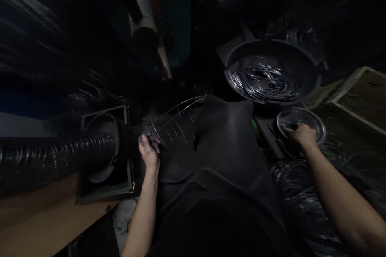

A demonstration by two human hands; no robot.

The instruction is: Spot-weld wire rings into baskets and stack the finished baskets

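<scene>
The scene is very dark. My left hand is closed on the near edge of a thin wire frame, a cage of curved wires that rests over my dark-clothed lap. My right hand reaches into a small round metal bowl at the right, fingers curled down over small wire pieces inside; what they hold is hidden. Behind it stands a large dark pan with several shiny wire rings lying in it.
A black ribbed hose runs from the left into a square dark housing on a wooden bench. A pale tube leans at the back. Crinkled black plastic lies by my right forearm; a framed panel sits far right.
</scene>
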